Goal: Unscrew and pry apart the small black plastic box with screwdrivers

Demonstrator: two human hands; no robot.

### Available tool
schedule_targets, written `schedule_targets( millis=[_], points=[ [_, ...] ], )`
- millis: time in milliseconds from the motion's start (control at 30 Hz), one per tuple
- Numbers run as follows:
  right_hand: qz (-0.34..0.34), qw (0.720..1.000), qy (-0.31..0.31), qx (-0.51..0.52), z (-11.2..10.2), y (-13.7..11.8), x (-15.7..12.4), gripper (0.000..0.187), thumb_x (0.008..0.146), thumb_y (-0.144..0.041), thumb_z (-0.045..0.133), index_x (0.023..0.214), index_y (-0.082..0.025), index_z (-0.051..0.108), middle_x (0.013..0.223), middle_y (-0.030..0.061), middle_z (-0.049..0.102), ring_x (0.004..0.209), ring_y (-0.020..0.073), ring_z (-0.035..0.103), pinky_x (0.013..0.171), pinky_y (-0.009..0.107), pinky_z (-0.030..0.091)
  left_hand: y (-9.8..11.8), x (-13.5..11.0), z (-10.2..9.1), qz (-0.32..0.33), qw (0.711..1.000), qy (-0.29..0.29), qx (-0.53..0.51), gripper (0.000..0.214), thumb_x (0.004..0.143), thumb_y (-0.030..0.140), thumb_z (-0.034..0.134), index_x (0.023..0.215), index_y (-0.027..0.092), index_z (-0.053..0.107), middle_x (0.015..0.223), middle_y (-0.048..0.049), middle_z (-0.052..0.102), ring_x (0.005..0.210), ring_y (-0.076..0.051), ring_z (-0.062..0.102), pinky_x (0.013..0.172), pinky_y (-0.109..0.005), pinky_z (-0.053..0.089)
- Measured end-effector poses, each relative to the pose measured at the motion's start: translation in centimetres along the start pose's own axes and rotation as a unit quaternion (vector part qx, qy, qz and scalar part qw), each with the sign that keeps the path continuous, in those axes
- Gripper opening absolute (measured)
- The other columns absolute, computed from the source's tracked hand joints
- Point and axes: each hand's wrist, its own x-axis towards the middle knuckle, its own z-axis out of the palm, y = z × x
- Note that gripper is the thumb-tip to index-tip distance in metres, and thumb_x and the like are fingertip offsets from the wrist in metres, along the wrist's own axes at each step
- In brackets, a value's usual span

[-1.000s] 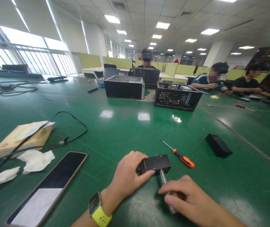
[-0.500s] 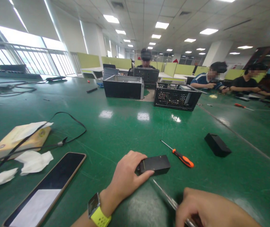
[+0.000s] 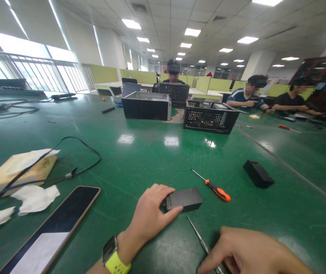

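Observation:
My left hand [image 3: 151,209] is closed around the near end of a small black box [image 3: 187,199], which rests on the green tabletop. The thumb presses its front side and the fingers lie over the far side. At the bottom right, my right hand [image 3: 251,249] is curled round a slim metal screwdriver [image 3: 197,234]. Its shaft points up and left, its tip a short way in front of the box and apart from it. The handle end is mostly hidden by the hand. An orange and black screwdriver [image 3: 217,190] lies just right of the box.
Another black box [image 3: 258,174] lies to the right. On the left are a phone [image 3: 57,224], crumpled tissues [image 3: 35,198], a tissue pack [image 3: 41,169] and a black cable [image 3: 90,144]. Two open metal cases [image 3: 147,108] stand farther back. Several people sit at the far side.
My right index finger has stretched down and left along the screwdriver, whose shaft now stands a little steeper. The left hand keeps its hold on the box. The whole view has shifted slightly.

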Motion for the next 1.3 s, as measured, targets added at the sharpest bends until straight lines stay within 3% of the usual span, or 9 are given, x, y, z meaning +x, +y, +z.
schedule_targets(
  millis=[100, 233, 367, 600, 700, 800, 900, 1067, 1300],
  points=[
    [0.009, 0.979, 0.193, -0.069, -0.1, 0.2, 0.2, 0.026, 0.075, -0.041, 0.074, 0.096, -0.025, 0.077, 0.050, -0.0069, 0.047, 0.051, 0.0101, 0.050, 0.054, 0.020, 0.038, 0.0, 0.0, -0.1, 0.015, 1.000, 0.004, -0.002, 0.030, 0.079, 0.034, 0.075, 0.102, 0.018, 0.067, 0.097, -0.0074, 0.071, 0.088, -0.027, 0.064, 0.078, -0.042, 0.053],
    [0.028, 0.882, 0.445, -0.153, -0.5, 0.5, 1.6, 0.033, 0.087, -0.046, 0.061, 0.103, -0.019, 0.070, 0.082, 0.0046, 0.064, 0.068, 0.0155, 0.057, 0.066, 0.029, 0.046, -0.3, 0.0, -0.1, 0.050, 0.999, 0.005, 0.004, 0.033, 0.079, 0.037, 0.075, 0.104, 0.018, 0.068, 0.098, -0.0079, 0.072, 0.088, -0.026, 0.064, 0.077, -0.041, 0.053],
    [0.046, 0.867, 0.455, -0.199, -0.9, 0.7, 3.8, 0.062, 0.079, -0.044, 0.070, 0.133, -0.021, 0.053, 0.129, 0.0134, 0.059, 0.111, 0.0281, 0.059, 0.092, 0.044, 0.048, -0.5, 0.1, -0.1, 0.062, 0.998, 0.013, 0.006, 0.033, 0.080, 0.040, 0.075, 0.105, 0.019, 0.069, 0.097, -0.0080, 0.072, 0.087, -0.025, 0.065, 0.077, -0.039, 0.054],
    [0.003, 0.863, 0.482, -0.151, -2.3, 0.6, 4.1, 0.034, 0.079, -0.041, 0.071, 0.104, -0.019, 0.063, 0.101, 0.0071, 0.067, 0.092, 0.0218, 0.063, 0.081, 0.033, 0.050, -1.0, -0.2, -0.2, 0.068, 0.995, 0.066, 0.018, 0.046, 0.082, 0.040, 0.073, 0.122, 0.021, 0.062, 0.110, -0.0098, 0.067, 0.097, -0.027, 0.062, 0.084, -0.042, 0.052],
    [0.091, 0.754, 0.634, -0.144, -4.6, 3.4, 0.3, 0.044, 0.076, -0.054, 0.068, 0.100, -0.018, 0.062, 0.095, 0.0084, 0.067, 0.082, 0.0231, 0.063, 0.073, 0.032, 0.049, -1.3, -0.3, -0.4, 0.056, 0.991, 0.116, 0.025, 0.045, 0.086, 0.039, 0.068, 0.126, 0.019, 0.059, 0.111, -0.0107, 0.065, 0.100, -0.027, 0.061, 0.086, -0.043, 0.051],
    [0.319, 0.547, 0.769, -0.090, -7.1, 8.1, -5.2, 0.069, 0.073, -0.066, 0.062, 0.116, -0.013, 0.061, 0.101, 0.0156, 0.069, 0.085, 0.0282, 0.064, 0.073, 0.034, 0.047, -1.3, -0.3, -0.4, 0.053, 0.990, 0.128, 0.030, 0.034, 0.089, 0.036, 0.063, 0.120, 0.020, 0.061, 0.104, -0.0091, 0.066, 0.096, -0.026, 0.061, 0.084, -0.042, 0.051],
    [0.431, 0.467, 0.770, -0.053, -8.2, 12.8, -10.1, 0.079, 0.077, -0.066, 0.054, 0.122, -0.002, 0.058, 0.115, 0.0308, 0.062, 0.099, 0.0397, 0.060, 0.078, 0.045, 0.044, -1.2, -0.2, -0.2, 0.058, 0.991, 0.115, 0.027, 0.031, 0.089, 0.033, 0.063, 0.118, 0.022, 0.061, 0.103, -0.0082, 0.067, 0.095, -0.026, 0.061, 0.082, -0.041, 0.052],
    [0.526, 0.492, 0.694, 0.019, -7.6, 17.3, -12.6, 0.080, 0.066, -0.072, 0.059, 0.113, -0.008, 0.067, 0.100, 0.0309, 0.066, 0.083, 0.0404, 0.062, 0.058, 0.044, 0.042, -1.2, -0.1, -0.1, 0.062, 0.992, 0.105, 0.024, 0.029, 0.090, 0.029, 0.061, 0.118, 0.021, 0.060, 0.101, -0.0077, 0.066, 0.093, -0.025, 0.061, 0.082, -0.040, 0.052],
    [0.515, 0.552, 0.656, 0.003, -7.7, 18.6, -12.9, 0.071, 0.065, -0.071, 0.060, 0.108, -0.015, 0.069, 0.096, 0.0230, 0.067, 0.077, 0.0355, 0.062, 0.058, 0.041, 0.041, -1.4, -0.1, -0.2, 0.062, 0.993, 0.095, 0.021, 0.022, 0.090, 0.026, 0.061, 0.111, 0.020, 0.064, 0.097, -0.0074, 0.065, 0.091, -0.024, 0.061, 0.079, -0.039, 0.052]
  ],
)
